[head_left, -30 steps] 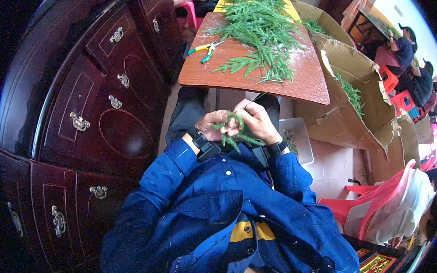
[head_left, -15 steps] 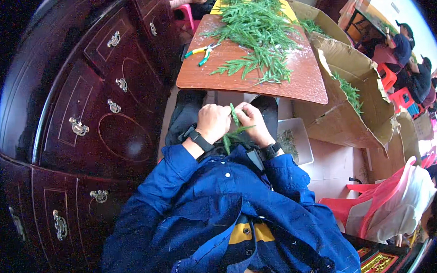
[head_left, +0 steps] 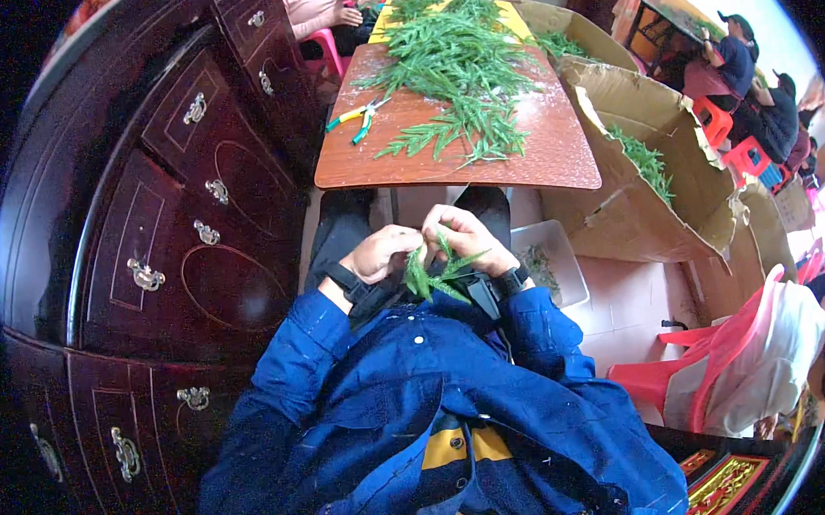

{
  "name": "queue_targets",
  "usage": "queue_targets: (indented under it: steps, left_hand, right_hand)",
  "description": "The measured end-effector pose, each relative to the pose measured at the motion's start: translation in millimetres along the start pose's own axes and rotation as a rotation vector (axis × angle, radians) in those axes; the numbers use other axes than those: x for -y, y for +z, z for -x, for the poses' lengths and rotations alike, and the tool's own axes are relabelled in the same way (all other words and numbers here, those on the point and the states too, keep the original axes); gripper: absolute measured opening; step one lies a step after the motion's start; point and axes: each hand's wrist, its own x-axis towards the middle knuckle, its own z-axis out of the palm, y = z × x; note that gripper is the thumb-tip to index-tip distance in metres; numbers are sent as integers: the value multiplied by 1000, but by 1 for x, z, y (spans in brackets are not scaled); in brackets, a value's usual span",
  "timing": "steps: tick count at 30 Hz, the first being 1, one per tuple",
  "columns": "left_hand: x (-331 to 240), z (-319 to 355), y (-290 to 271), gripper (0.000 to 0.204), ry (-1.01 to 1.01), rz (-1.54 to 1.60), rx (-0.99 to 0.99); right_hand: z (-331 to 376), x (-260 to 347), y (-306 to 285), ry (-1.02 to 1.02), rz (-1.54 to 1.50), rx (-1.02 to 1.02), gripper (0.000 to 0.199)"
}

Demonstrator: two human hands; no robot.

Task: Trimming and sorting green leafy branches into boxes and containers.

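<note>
The left hand and right hand pinch a green sprig between them, just short of the brown table. Pliers and heaped greenery lie on that table.

Green sprig, blue shirt, reddish-brown table

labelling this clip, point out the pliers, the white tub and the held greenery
Pliers (head_left: 367, 110): head view, near the pivot.
White tub (head_left: 572, 274): head view, on its right-hand wall.
Held greenery (head_left: 418, 276): head view, on its left leafy part.
</note>
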Motion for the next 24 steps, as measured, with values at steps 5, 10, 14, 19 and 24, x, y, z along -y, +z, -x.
queue_targets:
  steps: [5,10,14,19,24]
  left_hand:
    - [8,2,-8,26,81,-142,-38]
    - [6,-4,-12,27,76,-590,-164]
    - [5,-7,-1,22,177,-1072,-337]
    - [2,-13,21,17,457,-1755,-519]
    - [-1,-17,18,20,565,-1738,-509]
  right_hand:
    - [-2,-8,-2,52,73,-52,16]
    - [-5,-20,-10,-82,298,-99,19]
    - [-3,-13,-9,-80,612,-165,21]
    - [-7,-32,-5,89,865,-449,28]
    - [-5,-34,-4,174,504,-507,29]
